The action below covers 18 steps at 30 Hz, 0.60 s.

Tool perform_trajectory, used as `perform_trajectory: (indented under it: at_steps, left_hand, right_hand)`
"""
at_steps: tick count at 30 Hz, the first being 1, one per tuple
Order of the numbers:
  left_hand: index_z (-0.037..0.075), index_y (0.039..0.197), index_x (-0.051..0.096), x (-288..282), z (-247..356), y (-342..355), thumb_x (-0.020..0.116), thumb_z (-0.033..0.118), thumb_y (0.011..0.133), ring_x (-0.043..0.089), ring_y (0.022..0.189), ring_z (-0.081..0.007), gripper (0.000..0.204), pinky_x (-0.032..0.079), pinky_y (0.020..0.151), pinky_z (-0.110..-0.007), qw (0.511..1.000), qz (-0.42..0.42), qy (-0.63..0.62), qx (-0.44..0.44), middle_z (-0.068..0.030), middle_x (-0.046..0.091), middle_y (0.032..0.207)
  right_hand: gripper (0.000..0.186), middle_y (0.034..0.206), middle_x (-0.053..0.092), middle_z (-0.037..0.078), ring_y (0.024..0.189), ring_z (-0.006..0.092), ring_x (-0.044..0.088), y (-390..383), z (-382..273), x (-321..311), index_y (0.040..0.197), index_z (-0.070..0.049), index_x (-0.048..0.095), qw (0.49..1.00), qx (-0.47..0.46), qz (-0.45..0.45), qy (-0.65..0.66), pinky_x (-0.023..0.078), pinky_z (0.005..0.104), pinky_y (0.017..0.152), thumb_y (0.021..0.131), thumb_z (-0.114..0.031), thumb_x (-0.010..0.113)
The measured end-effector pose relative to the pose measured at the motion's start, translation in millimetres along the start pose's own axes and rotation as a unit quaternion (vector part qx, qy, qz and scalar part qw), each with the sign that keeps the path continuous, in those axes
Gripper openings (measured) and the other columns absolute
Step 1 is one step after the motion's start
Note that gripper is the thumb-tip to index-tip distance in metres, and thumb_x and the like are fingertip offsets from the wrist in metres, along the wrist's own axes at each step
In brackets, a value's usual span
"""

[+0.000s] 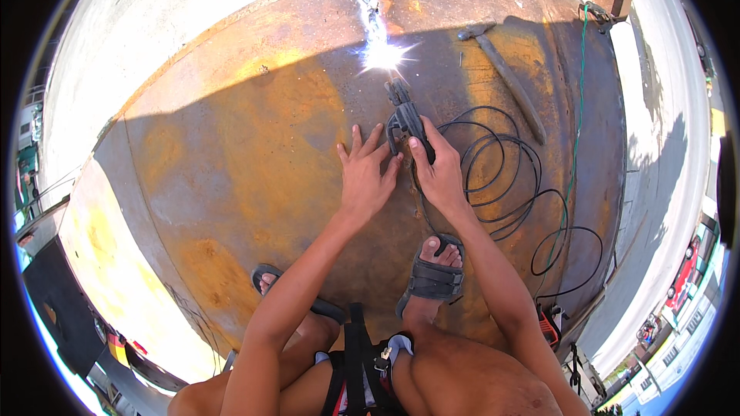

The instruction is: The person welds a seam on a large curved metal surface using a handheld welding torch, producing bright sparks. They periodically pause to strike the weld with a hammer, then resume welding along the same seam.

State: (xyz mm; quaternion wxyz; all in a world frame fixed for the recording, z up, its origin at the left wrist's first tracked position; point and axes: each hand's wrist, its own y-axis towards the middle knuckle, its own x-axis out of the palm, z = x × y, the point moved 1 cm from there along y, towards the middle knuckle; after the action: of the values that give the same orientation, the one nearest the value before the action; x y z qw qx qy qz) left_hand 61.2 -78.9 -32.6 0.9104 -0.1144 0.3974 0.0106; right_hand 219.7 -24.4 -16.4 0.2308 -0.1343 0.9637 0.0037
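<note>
My right hand (pixel 441 177) is closed around the black handle of a welding electrode holder (pixel 401 104). Past the holder's jaws burns a bright welding arc (pixel 382 56), whose glare hides the electrode's tip. A glaring, sunlit seam (pixel 368 9) runs from the arc toward the far edge of a rusty steel plate (pixel 254 139). My left hand (pixel 365 181) lies palm down on this plate, fingers spread, just left of the holder. Its thumb reaches the holder's side; whether it touches cannot be made out.
A hammer (pixel 509 81) lies right of the arc. Black cable (pixel 532 166) loops beside my right forearm, and a green line (pixel 578 123) runs along the plate's right side. My sandalled feet (pixel 435 273) rest on the plate. A metal bracket (pixel 614 0) stands at the far right corner.
</note>
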Motion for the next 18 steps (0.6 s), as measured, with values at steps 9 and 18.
perform_trajectory:
  at_steps: [9, 18]
  left_hand:
    - [0.006, 0.125, 0.077, 0, -1, 0, 0.068, 0.030, 0.103, 0.032, 0.156, -0.0561, 0.033, 0.021, 0.120, -0.082, 1.000, -0.001, -0.002, -0.001, -0.0195, 0.055, 0.161]
    - [0.000, 0.127, 0.073, -4, 2, -13, 0.071, 0.028, 0.104, 0.048, 0.149, -0.0467, 0.037, 0.032, 0.123, -0.063, 0.977, 0.049, -0.205, 0.013, -0.0207, 0.068, 0.144]
  right_hand:
    - [0.048, 0.130, 0.070, 0.033, 0.122, 0.0482, 0.069, 0, 5, 2, 0.146, 0.007, 0.057, 1.000, 0.006, -0.002, -0.001, 0.054, 0.0488, 0.101, 0.110, -0.023, 0.063]
    - [0.044, 0.128, 0.072, 0.028, 0.120, 0.0453, 0.071, -15, -10, -8, 0.141, 0.006, 0.061, 0.997, 0.032, -0.032, 0.066, 0.055, 0.0486, 0.099, 0.109, -0.025, 0.064]
